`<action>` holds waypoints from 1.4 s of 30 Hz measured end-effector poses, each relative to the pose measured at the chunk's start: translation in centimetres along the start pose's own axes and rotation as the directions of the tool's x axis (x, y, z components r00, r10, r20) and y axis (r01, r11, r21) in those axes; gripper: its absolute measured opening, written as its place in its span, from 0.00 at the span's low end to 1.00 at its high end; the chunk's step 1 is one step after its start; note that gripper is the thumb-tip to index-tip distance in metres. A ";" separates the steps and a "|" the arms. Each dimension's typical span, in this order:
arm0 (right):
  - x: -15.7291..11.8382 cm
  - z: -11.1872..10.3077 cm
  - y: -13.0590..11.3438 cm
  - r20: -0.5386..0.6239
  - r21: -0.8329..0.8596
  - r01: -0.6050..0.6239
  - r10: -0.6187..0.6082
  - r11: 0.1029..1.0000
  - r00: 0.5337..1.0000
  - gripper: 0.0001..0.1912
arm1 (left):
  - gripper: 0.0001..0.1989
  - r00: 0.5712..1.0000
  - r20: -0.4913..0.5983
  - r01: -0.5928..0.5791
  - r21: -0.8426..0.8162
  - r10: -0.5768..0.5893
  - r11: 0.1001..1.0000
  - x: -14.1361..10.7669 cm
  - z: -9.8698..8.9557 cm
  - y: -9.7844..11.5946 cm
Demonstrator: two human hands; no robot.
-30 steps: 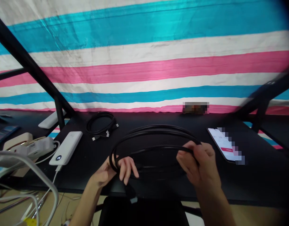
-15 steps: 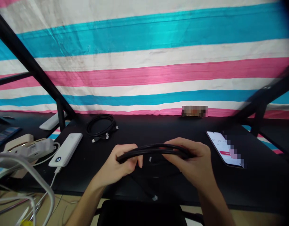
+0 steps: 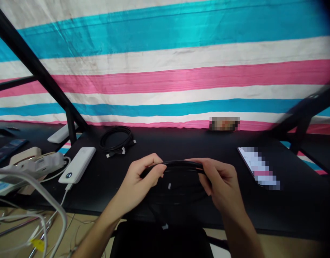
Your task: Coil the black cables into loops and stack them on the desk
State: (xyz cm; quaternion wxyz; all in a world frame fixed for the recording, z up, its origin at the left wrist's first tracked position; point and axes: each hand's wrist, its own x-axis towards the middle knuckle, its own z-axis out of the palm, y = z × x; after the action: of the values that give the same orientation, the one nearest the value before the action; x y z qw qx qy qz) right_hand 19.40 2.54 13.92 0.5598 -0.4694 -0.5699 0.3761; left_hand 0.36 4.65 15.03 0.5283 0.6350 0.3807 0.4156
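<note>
Both hands grip a looped black cable [image 3: 178, 164], held above the front of the black table. My left hand [image 3: 144, 175] is closed round the left side of the loop, thumb on top. On the right side, my right hand [image 3: 217, 175] pinches the same strands between thumb and fingers. A light-coloured connector end [image 3: 165, 226] hangs below the loop, near the table's front edge. Another small pale piece [image 3: 169, 186] shows beneath the strands; its kind is unclear. Farther back lies a second coiled black cable [image 3: 116, 139] with several metal-tipped plugs.
A white power bank [image 3: 78, 165] with a white cable plugged in lies left, beside a power strip [image 3: 43, 163] with adapters. At right lies a phone [image 3: 257, 166], partly blurred out. A pixelated object [image 3: 224, 124] stands at the back. Black frame bars [image 3: 43, 77] slant at both sides.
My left thumb has moved up over the cable, and my right hand's grip has shifted on the strands. The hanging connector has swung slightly left. The camera view has shifted a little.
</note>
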 end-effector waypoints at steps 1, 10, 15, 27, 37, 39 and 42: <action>0.0 0.2 -0.1 -0.009 -0.021 0.002 -0.002 1.000 1.000 0.19 | 0.18 0.999 -0.031 -0.037 0.078 0.040 0.996 0.1 0.2 0.1; -0.2 0.7 -0.5 0.037 -0.077 -0.041 0.044 0.996 0.998 0.15 | 0.22 1.000 0.000 0.012 0.156 -0.012 0.988 0.5 0.9 0.5; -0.1 0.8 0.0 0.052 0.009 -0.103 0.102 0.995 0.993 0.22 | 0.26 0.996 0.034 0.084 -0.069 -0.082 0.994 0.4 0.9 0.1; 0.5 0.0 2.3 -0.219 0.346 0.041 0.038 0.938 0.975 0.22 | 0.24 0.984 -0.162 0.055 -0.158 -0.081 0.986 1.0 0.3 -3.4; 1.0 1.6 5.5 -0.008 0.627 -0.318 0.415 0.711 0.910 0.30 | 0.27 0.886 -0.282 0.061 -0.715 -0.368 0.696 3.4 1.8 -4.1; 0.8 1.8 5.6 0.017 0.754 -0.318 0.466 0.575 0.885 0.32 | 0.26 0.875 -0.308 0.038 -0.725 -0.374 0.687 3.6 2.8 -4.5; 0.5 1.5 5.4 0.043 0.841 -0.303 0.503 0.448 0.863 0.32 | 0.26 0.886 -0.358 0.002 -0.633 -0.295 0.774 3.7 3.8 -5.3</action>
State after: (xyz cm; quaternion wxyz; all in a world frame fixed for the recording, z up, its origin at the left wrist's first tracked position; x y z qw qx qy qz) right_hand 18.58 4.69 8.79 0.6635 -0.3101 -0.1331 0.6678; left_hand 5.02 7.56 9.87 0.6385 0.2840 0.3830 0.6042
